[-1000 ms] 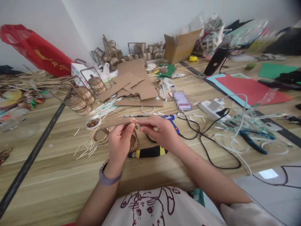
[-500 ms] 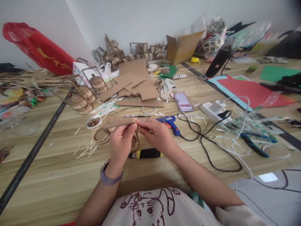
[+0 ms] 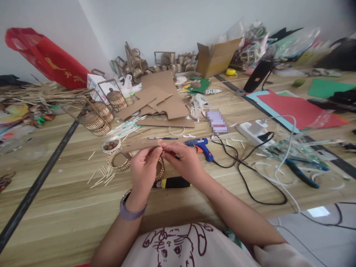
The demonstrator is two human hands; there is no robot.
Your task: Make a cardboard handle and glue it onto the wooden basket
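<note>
My left hand [image 3: 144, 163] is closed, thumb and fingers pinching a long brown cardboard strip [image 3: 135, 144] that sticks out to the left. Fingertip to fingertip with it, my right hand [image 3: 180, 155] pinches at the right end of the same strip; the exact spot is hidden by the fingers. Under and beside the left hand lie a ring edged with short wooden sticks [image 3: 118, 161] and a second stick-edged ring [image 3: 159, 170], partly covered. A blue glue gun [image 3: 203, 146] rests just beyond the right hand, and a black-and-yellow tool handle [image 3: 175, 182] lies below it.
Short stick pieces [image 3: 102, 176] and a small bowl of brown balls [image 3: 111, 144] are at the left. Cardboard sheets [image 3: 164, 100], a phone [image 3: 217, 120] and small lidded baskets [image 3: 96, 122] stand farther back. Cables, a power strip [image 3: 251, 131] and pliers [image 3: 302, 172] occupy the right.
Both hands stay together at the strip's end, with only slight finger movement on the right. The whole view has shifted a little.
</note>
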